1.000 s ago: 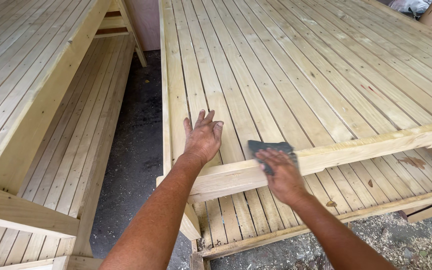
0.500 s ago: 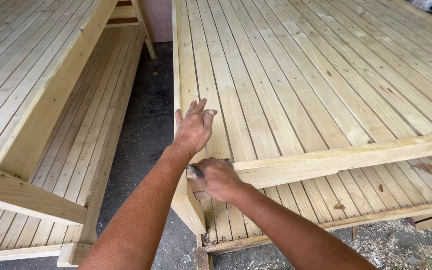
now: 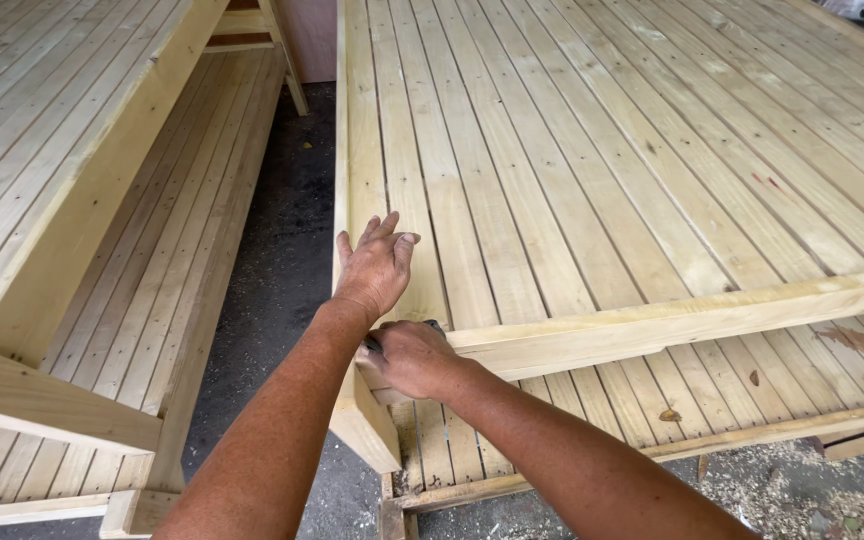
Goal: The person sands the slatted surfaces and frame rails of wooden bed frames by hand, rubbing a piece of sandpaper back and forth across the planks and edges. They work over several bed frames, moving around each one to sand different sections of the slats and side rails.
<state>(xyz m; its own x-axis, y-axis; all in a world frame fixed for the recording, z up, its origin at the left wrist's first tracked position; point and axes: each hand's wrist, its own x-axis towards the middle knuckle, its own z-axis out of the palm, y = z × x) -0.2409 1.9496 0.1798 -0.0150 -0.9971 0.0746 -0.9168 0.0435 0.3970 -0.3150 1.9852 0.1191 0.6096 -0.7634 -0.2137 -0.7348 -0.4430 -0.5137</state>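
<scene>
No packages, labels, signs or screens are showing anywhere in this view; only bare wood, dark ground and two arms are appearing here.

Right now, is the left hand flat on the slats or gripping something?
Flat: the left hand lies open on the slats, fingers spread, nothing in it.

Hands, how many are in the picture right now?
2. The left hand rests flat on the slatted wooden panel near its left edge. The right hand presses a mostly hidden dark piece against the front rail.
</scene>
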